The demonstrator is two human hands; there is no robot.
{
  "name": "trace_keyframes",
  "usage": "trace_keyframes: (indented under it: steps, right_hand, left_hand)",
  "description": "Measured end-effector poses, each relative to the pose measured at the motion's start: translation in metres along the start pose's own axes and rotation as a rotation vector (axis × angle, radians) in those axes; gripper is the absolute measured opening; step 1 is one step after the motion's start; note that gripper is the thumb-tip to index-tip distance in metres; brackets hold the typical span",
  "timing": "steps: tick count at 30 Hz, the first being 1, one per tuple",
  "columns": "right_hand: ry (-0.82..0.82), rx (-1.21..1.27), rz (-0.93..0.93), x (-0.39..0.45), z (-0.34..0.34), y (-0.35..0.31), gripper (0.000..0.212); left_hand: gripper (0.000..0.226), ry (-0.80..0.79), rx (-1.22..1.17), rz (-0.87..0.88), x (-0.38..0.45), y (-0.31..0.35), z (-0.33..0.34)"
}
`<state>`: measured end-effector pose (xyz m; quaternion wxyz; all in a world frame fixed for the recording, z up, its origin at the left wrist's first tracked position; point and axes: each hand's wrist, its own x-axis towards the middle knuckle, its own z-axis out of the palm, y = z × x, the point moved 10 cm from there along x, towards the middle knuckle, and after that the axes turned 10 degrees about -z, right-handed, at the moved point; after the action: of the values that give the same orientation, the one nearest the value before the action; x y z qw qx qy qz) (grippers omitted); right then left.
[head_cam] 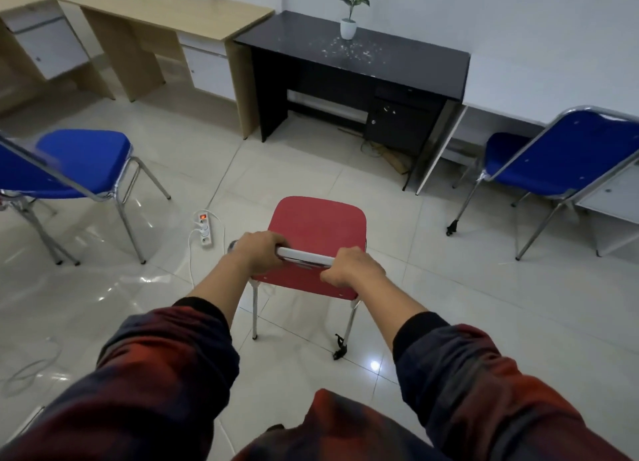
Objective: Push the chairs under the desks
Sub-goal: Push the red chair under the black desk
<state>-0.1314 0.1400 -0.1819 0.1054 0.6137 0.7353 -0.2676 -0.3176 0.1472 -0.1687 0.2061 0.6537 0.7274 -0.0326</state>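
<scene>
While gripping the chrome back rail [306,255] of the red chair [318,227], left hand [257,253] and right hand [354,268] side by side, fingers of both curled tight round the rail. Red chair on the tiled floor [432,287], well short of the black desk [352,59], seat facing it. Blue chair [79,163] off to the left, near the wooden desk [155,11]; second blue chair [560,153] at right, beside the white desk [511,90]. Power strip [204,228] on the floor just left of the red chair. Potted plant [349,27] on the black desk.
</scene>
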Motion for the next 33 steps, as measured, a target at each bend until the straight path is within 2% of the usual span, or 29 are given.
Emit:
trace_keyframes:
  steps: [4,8,11,22,33]
  right_hand:
    - [0.031,-0.036,-0.066,0.015,-0.001,-0.01,0.039]
    - [-0.017,0.083,-0.226,0.029,0.0,-0.021,0.047]
    - [-0.025,0.119,-0.279,0.044,-0.003,-0.041,0.052]
    - [-0.025,0.211,-0.242,0.064,-0.004,-0.059,0.051]
    - [0.105,0.2,-0.218,0.077,-0.011,-0.082,0.042]
  left_hand:
    - [0.027,-0.08,0.075,0.0,0.028,-0.014,0.008]
    - [0.038,-0.092,0.136,0.026,0.049,-0.027,0.006]
    - [0.039,-0.079,0.142,0.014,0.062,-0.042,-0.003]
    - [0.037,-0.029,0.15,0.066,0.083,-0.057,-0.018]
    - [0.033,0.01,0.182,0.124,0.108,-0.082,-0.029]
